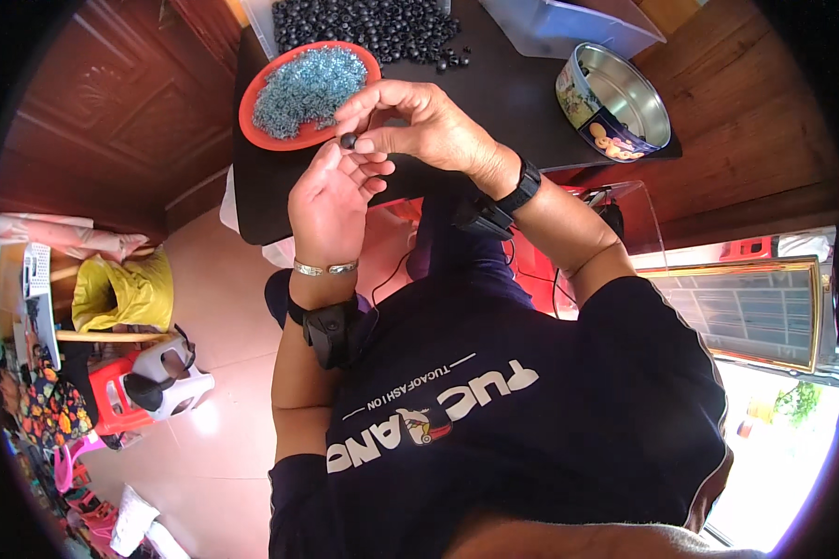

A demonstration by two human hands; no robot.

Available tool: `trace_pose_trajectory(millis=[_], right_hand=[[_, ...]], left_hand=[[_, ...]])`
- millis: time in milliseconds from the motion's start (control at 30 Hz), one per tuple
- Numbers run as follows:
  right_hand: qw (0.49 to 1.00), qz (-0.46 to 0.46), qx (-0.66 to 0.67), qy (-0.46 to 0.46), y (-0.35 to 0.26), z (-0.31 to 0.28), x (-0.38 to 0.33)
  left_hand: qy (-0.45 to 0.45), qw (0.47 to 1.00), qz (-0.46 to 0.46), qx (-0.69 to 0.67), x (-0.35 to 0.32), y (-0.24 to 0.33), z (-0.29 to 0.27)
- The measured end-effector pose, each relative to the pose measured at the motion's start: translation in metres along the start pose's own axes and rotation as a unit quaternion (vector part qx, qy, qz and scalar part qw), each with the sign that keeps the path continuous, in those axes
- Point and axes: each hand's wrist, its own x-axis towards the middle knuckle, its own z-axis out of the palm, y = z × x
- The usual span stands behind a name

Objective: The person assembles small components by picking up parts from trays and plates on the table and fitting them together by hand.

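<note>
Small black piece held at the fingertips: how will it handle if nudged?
The black piece looks rounded, so probably apt to roll. It's tiny beside the right hand, so likely light.

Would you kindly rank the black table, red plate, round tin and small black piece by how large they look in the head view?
1. Black table
2. Red plate and round tin: too alike to rank
3. Small black piece, by far the smallest

Open lane over black tabletop [524,116] between right hand [431,129] and round tin [578,102]; red plate [284,143] (heaped) blocks way beyond left hand [331,207].
</note>
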Motion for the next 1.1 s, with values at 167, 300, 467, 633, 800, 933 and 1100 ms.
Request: trace_pose_trajectory(millis=[167, 300, 467, 633, 800, 933, 1100], right_hand=[[1.0, 0.014, 0.024, 0.001, 0.001, 0.007, -0.005], [0.997, -0.026, -0.063, 0.022, 0.009, 0.007, -0.006], [0.984, -0.1, -0.146, 0.034, 0.009, 0.009, -0.007], [0.971, -0.123, -0.199, 0.041, 0.012, 0.009, -0.007], [0.955, -0.138, -0.258, 0.055, 0.008, 0.013, -0.008], [0.962, -0.12, -0.24, 0.048, 0.013, 0.011, -0.007], [0.984, -0.097, -0.142, 0.044, 0.013, 0.014, -0.007]], left_hand=[[0.021, 0.999, 0.025, 0.007, -0.005, -0.004, 0.004], [0.022, 0.998, 0.055, 0.013, -0.006, -0.007, 0.0], [0.027, 0.999, 0.046, 0.001, -0.006, -0.008, 0.001], [0.038, 0.998, 0.043, 0.013, -0.006, -0.008, 0.002], [0.054, 0.995, 0.061, 0.052, -0.008, -0.01, 0.0], [0.026, 0.999, 0.037, -0.003, -0.009, -0.006, 0.0], [0.044, 0.998, 0.034, -0.002, -0.011, -0.005, -0.001]])
